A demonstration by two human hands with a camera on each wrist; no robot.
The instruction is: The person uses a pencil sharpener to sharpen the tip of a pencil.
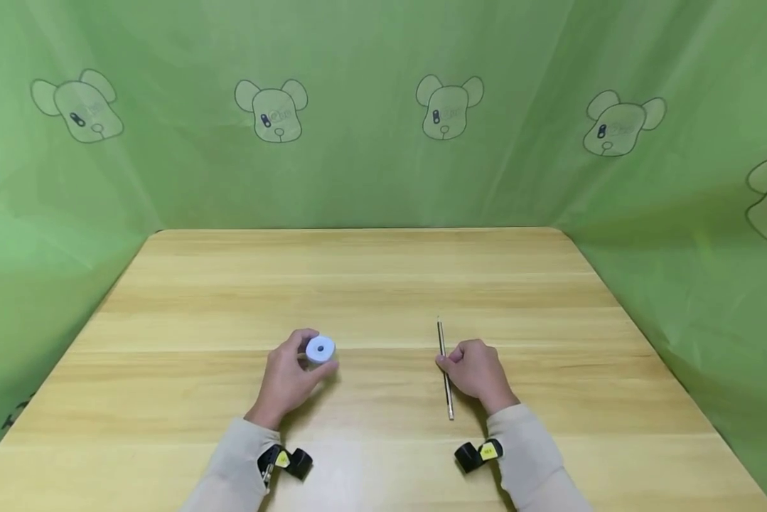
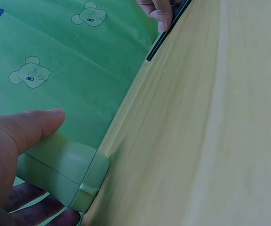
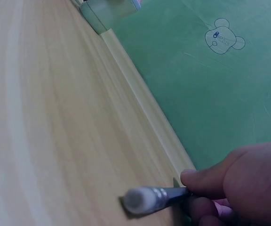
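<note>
My left hand (image 1: 288, 378) holds a small, pale pencil sharpener (image 1: 320, 349) upright, with a round dark hole in its top. In the left wrist view the thumb lies against one side of the sharpener (image 2: 62, 169) and the fingers curl round the other, its base at the tabletop. To the right, my right hand (image 1: 479, 371) pinches a dark pencil (image 1: 448, 391) around its middle between thumb and fingers. The pencil's tip points away from me, while its white eraser end (image 3: 142, 200) faces the right wrist camera. Sharpener and pencil are apart.
Both hands work over a light wooden table (image 1: 383, 284). Green cloth (image 1: 357, 185) with bear-head drawings hangs behind the table and along its sides. Each wrist carries a black camera mount (image 1: 300, 464) near the table's front.
</note>
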